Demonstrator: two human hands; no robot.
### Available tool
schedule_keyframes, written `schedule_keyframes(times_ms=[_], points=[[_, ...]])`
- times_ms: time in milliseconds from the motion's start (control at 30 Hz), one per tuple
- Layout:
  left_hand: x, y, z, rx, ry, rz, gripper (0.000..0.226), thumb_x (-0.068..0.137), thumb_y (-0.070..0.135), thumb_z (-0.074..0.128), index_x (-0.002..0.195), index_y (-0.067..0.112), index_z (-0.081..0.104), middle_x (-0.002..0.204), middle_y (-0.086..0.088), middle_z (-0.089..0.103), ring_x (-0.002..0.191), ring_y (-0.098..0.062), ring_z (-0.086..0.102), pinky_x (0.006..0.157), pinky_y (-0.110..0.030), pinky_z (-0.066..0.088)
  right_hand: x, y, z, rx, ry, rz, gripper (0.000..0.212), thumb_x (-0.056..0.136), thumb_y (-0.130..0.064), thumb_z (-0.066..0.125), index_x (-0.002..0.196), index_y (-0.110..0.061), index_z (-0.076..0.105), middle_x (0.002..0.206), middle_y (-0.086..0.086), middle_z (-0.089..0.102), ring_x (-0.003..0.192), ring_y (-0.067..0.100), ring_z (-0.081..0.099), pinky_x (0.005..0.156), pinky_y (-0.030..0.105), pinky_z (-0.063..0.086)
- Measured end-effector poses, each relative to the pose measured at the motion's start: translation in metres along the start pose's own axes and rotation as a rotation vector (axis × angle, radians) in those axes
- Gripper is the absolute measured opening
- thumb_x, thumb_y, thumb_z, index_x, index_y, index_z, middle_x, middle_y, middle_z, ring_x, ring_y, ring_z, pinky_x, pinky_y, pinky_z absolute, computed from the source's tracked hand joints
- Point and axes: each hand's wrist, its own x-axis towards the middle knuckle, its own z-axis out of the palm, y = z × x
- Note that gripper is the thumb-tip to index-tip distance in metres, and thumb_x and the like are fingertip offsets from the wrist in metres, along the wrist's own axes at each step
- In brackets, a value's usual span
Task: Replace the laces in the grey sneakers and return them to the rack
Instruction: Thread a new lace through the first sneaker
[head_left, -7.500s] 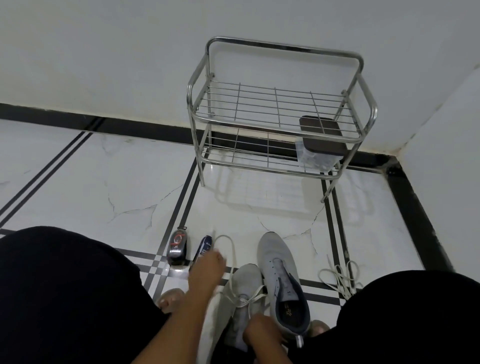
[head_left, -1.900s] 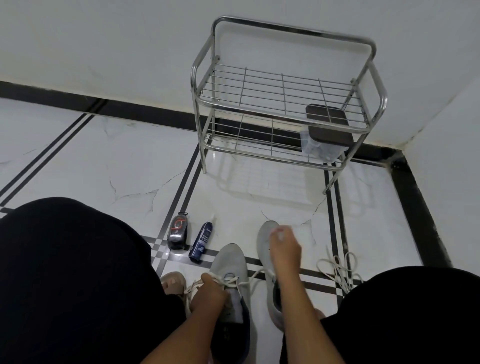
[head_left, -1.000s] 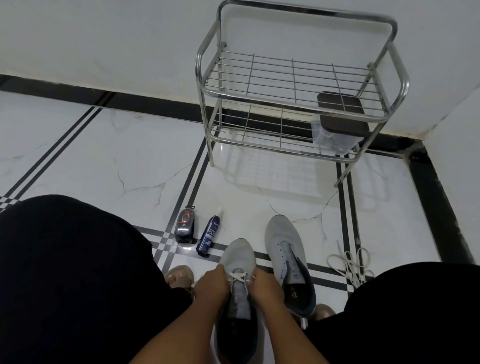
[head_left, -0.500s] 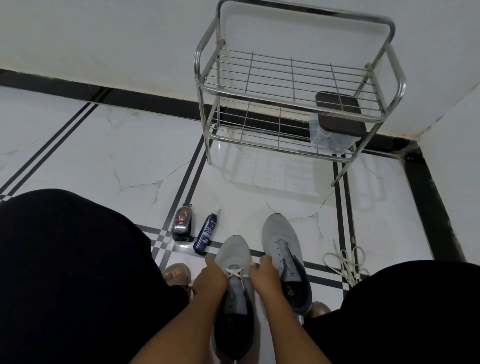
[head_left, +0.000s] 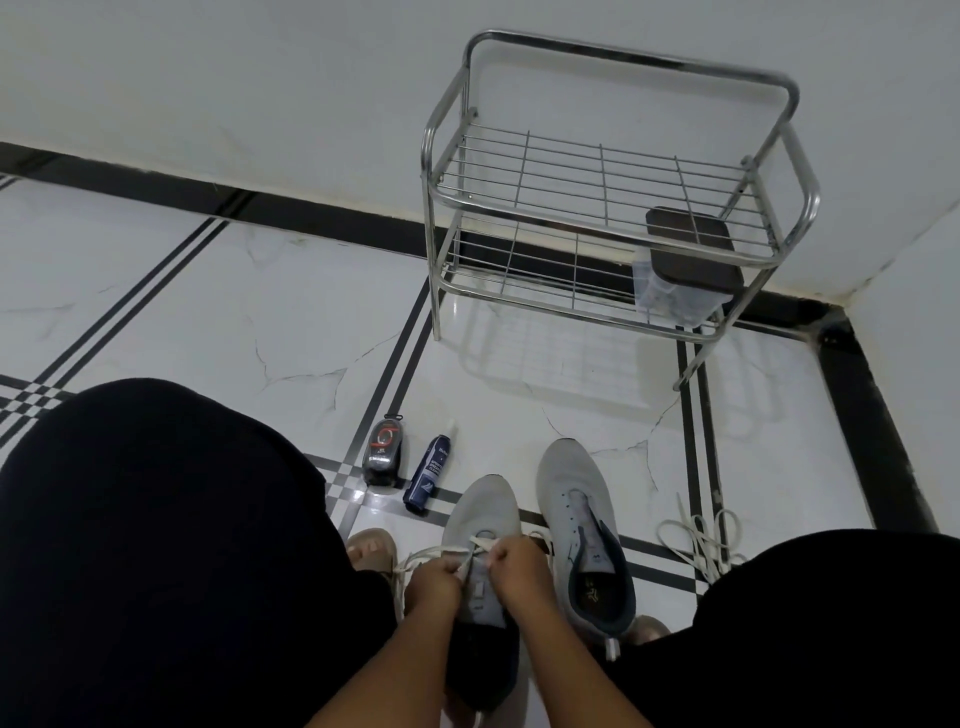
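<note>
**Lacing in progress on the near grey sneaker**

Both hands sit low in the head view, between the person's dark-clad knees. The left hand (head_left: 435, 583) has its fingers curled, pinching a strand of the white lace (head_left: 470, 548) over the near grey sneaker (head_left: 482, 525). The right hand (head_left: 519, 566) is likewise curled, pinching the lace at the same eyelets. The two hands are almost touching above the shoe's tongue. The lace crosses the upper just ahead of the knuckles, and a loop trails off to the left of the left hand.

The second grey sneaker (head_left: 576, 512) stands on the floor just right of the right hand, toe pointing away, its eyelets showing no lace. A loose bundle of white laces (head_left: 696, 538) lies on the floor farther right, apart from both shoes.

Ahead and left of the hands lie a dark shoe-polish applicator (head_left: 383, 457) and a blue spray bottle (head_left: 430, 475), side by side. The metal rack (head_left: 613, 208) stands well ahead against the wall; a clear box with a dark lid (head_left: 688, 260) sits on its lower shelf, right end.
</note>
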Motion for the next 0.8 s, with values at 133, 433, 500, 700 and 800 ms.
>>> schedule_keyframes(times_ms=[133, 433, 500, 700, 800], points=[[0.006, -0.005, 0.004, -0.078, -0.028, 0.015, 0.021, 0.093, 0.019, 0.055, 0.104, 0.019, 0.073, 0.112, -0.006, 0.069, 0.104, -0.021, 0.063, 0.076, -0.022, 0.04, -0.005, -0.002, 0.005, -0.197, 0.031, -0.066, 0.027, 0.093, -0.023, 0.043, 0.104, -0.022, 0.068, 0.115, 0.002, 0.059, 0.111, 0.025, 0.051, 0.089, 0.034, 0.042], [0.011, -0.009, 0.012, -0.201, -0.043, -0.009, 0.016, 0.089, 0.02, 0.061, 0.083, 0.027, 0.074, 0.097, -0.005, 0.073, 0.092, -0.022, 0.067, 0.085, -0.03, 0.052, -0.005, 0.0, 0.003, -0.264, 0.073, -0.052, 0.033, 0.096, -0.019, 0.041, 0.123, -0.025, 0.058, 0.127, 0.002, 0.052, 0.121, 0.024, 0.046, 0.1, 0.037, 0.034], [0.007, -0.005, 0.009, -0.163, -0.044, -0.013, 0.015, 0.09, 0.024, 0.06, 0.089, 0.026, 0.075, 0.098, -0.002, 0.072, 0.095, -0.022, 0.066, 0.084, -0.026, 0.049, -0.005, -0.001, 0.002, -0.265, 0.058, -0.051, 0.032, 0.095, -0.021, 0.043, 0.122, -0.026, 0.058, 0.127, 0.001, 0.052, 0.122, 0.023, 0.046, 0.101, 0.037, 0.033], [0.0, 0.008, 0.006, -0.091, 0.017, -0.049, 0.025, 0.092, 0.025, 0.049, 0.101, 0.019, 0.072, 0.111, -0.005, 0.069, 0.105, -0.023, 0.063, 0.087, -0.026, 0.046, -0.007, -0.005, 0.004, -0.289, 0.074, -0.079, 0.026, 0.091, -0.02, 0.046, 0.11, -0.029, 0.062, 0.119, -0.003, 0.057, 0.116, 0.02, 0.048, 0.094, 0.035, 0.032], [0.001, 0.012, 0.002, -0.099, 0.029, -0.078, 0.022, 0.093, 0.018, 0.045, 0.103, 0.018, 0.065, 0.118, -0.009, 0.064, 0.109, -0.026, 0.059, 0.083, -0.025, 0.042, -0.007, -0.002, 0.002, -0.254, 0.085, -0.077, 0.027, 0.091, -0.02, 0.047, 0.101, -0.03, 0.07, 0.108, -0.005, 0.065, 0.112, 0.019, 0.052, 0.09, 0.033, 0.035]])
